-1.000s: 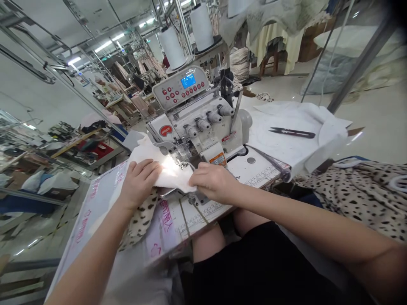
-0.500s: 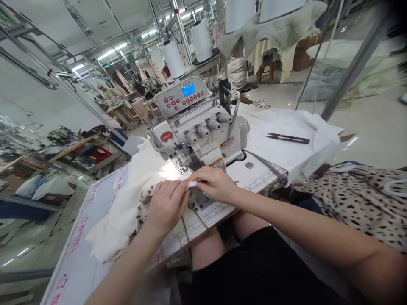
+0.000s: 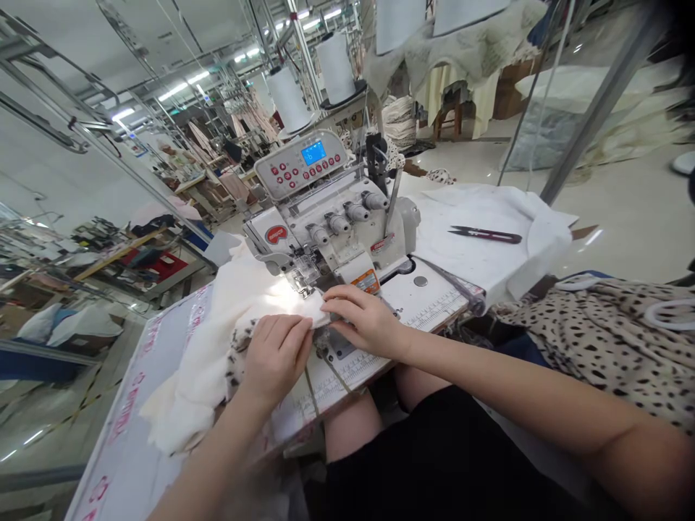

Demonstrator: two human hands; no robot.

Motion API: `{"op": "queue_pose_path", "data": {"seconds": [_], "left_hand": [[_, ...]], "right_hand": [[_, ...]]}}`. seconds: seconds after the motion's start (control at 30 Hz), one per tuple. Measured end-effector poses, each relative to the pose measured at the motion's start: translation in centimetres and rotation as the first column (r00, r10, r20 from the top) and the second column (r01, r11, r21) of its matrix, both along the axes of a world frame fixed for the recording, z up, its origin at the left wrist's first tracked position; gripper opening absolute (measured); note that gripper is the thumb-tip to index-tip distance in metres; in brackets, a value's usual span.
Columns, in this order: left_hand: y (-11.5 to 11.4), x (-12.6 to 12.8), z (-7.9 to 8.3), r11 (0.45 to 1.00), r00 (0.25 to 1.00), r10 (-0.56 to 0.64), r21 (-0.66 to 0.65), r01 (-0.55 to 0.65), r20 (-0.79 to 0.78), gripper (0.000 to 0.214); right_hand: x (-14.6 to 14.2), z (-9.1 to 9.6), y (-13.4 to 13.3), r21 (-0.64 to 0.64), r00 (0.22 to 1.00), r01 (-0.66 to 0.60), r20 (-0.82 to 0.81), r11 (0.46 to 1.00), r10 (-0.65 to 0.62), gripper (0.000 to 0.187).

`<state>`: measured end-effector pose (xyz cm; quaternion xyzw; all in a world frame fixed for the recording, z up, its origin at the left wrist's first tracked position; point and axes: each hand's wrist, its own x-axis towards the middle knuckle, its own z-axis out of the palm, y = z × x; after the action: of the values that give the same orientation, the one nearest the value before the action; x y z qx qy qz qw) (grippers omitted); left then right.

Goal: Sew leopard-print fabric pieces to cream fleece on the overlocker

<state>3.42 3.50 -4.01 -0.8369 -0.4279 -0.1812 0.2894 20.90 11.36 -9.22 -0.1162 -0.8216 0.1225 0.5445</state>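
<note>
A white overlock sewing machine (image 3: 331,224) stands on the sewing table (image 3: 434,293). Cream fabric (image 3: 217,340) with a leopard-print layer under it lies bunched left of the needle. My left hand (image 3: 276,356) rests palm down on the fabric, fingers together, pressing it near its edge. My right hand (image 3: 363,318) lies on the table just in front of the presser foot, its fingertips pinching the fabric's corner next to my left hand.
Black thread snips (image 3: 484,234) lie on white cloth (image 3: 489,253) to the machine's right. Leopard-print fabric (image 3: 613,340) is piled at the right. Thread cones (image 3: 335,69) stand behind the machine. Other workstations fill the left background.
My left hand moved from the far left of the fabric to beside my right hand. The cream fabric got pulled and bunched leftward over the table.
</note>
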Motion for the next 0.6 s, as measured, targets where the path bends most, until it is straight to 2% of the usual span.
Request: {"op": "queue_pose_path", "data": {"seconds": [0.13,0.27,0.37,0.6], "left_hand": [[0.11,0.08,-0.15,0.999,1.000,0.025,0.021,-0.025,-0.010,0.025],[0.05,0.08,-0.26,0.998,0.999,0.030,0.064,-0.028,-0.036,0.036],[-0.02,0.12,-0.29,0.998,0.999,0.038,0.059,-0.036,-0.036,0.036],[-0.01,0.16,-0.18,0.999,1.000,-0.007,0.046,0.006,0.022,0.030]], "right_hand": [[-0.27,0.10,0.28,0.089,0.998,0.061,0.014,0.994,-0.062,0.015],[-0.18,-0.12,0.31,0.117,0.997,0.080,-0.024,0.990,-0.078,0.011],[-0.09,-0.35,0.22,0.128,0.996,0.080,-0.041,0.989,-0.075,0.007],[-0.32,-0.20,0.26,0.126,0.995,0.102,-0.009,0.987,-0.102,0.015]]}}
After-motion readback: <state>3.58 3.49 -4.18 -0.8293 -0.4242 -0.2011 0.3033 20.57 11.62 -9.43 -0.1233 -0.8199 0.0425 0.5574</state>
